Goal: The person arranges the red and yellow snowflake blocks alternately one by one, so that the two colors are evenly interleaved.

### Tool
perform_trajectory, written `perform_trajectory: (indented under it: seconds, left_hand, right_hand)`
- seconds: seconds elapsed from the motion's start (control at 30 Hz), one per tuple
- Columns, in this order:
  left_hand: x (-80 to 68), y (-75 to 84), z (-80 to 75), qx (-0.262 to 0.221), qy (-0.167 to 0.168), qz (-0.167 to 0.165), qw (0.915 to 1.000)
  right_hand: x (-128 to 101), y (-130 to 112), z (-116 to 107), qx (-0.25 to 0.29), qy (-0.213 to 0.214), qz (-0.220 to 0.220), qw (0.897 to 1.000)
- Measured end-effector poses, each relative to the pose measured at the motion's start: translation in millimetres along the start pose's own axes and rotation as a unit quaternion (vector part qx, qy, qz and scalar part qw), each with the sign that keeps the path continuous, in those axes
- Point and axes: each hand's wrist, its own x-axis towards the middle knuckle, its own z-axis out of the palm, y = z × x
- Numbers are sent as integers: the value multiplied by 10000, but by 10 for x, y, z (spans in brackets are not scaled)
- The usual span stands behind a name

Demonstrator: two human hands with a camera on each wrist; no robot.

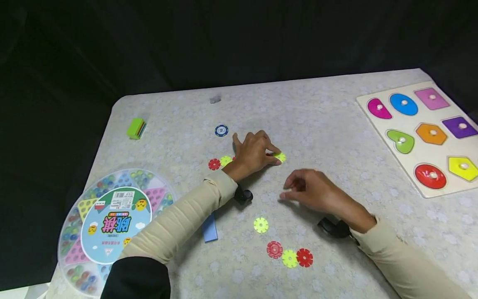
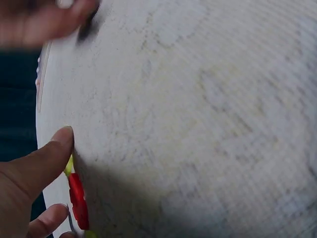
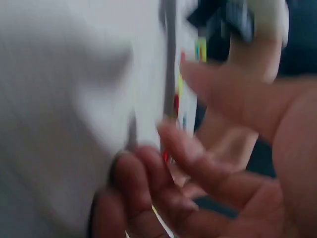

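My left hand (image 1: pixel 255 153) lies on the pale tablecloth at the middle. Its fingertips are curled down over a yellow-green snowflake disc (image 1: pixel 281 157) with a red disc joined beside it. In the left wrist view a fingertip (image 2: pixel 59 144) touches the yellow edge, and the red disc (image 2: pixel 78 198) shows just below it. My right hand (image 1: pixel 310 190) hovers a little nearer to me and to the right. Its fingers are loosely curled and point left, with nothing seen in them. The right wrist view is blurred.
Loose discs lie about: red (image 1: pixel 214 164) and yellow (image 1: pixel 225 160) left of my hand, one yellow (image 1: pixel 260 225), a red-yellow-red row (image 1: pixel 289 257). A blue chip (image 1: pixel 221 130), green block (image 1: pixel 136 128), blue card (image 1: pixel 210 229), marble game box (image 1: pixel 112 228) and shape puzzle board (image 1: pixel 410 124) are there too.
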Motion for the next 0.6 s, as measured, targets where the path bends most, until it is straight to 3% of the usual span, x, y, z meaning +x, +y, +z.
perform_trajectory:
  seconds: [0.13, 0.23, 0.6]
  left_hand:
    - [4, 3, -7, -36, -9, -27, 10000]
    - [13, -3, -15, -113, 51, -48, 9999]
    - [9, -9, -7, -330, 23, -88, 9994]
  right_hand:
    - [-383, -142, 256, -755, -257, -880, 9929]
    - [-552, -220, 401, -1297, -322, -1173, 9841]
    - [-595, -267, 522, -903, -803, -1249, 9848]
